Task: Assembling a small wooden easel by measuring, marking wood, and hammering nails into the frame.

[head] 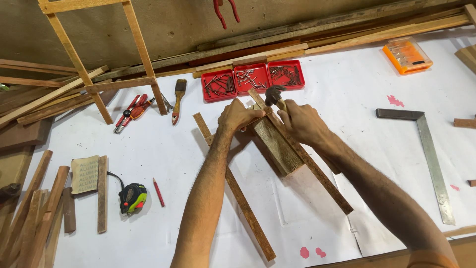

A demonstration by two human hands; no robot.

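My left hand (pixel 239 116) grips the far end of a rough wooden block (pixel 278 146) that stands on the white table. My right hand (pixel 303 122) is shut on a hammer (pixel 274 94), its dark head raised just above the block's far end. A long thin wooden strip (pixel 317 171) lies along the block's right side, running toward me. Another thin strip (pixel 238 193) lies on the table to the left, under my left forearm. Whether a nail sits between my left fingers is hidden.
Three red trays (pixel 253 78) of nails sit behind the block. A paintbrush (pixel 178 97), red pliers (pixel 131 111), tape measure (pixel 133 197), red pencil (pixel 158 192), sandpaper (pixel 85 173), steel square (pixel 431 159), orange case (pixel 406 55), a wooden frame (pixel 99 84) and scrap slats (pixel 34 213) lie around.
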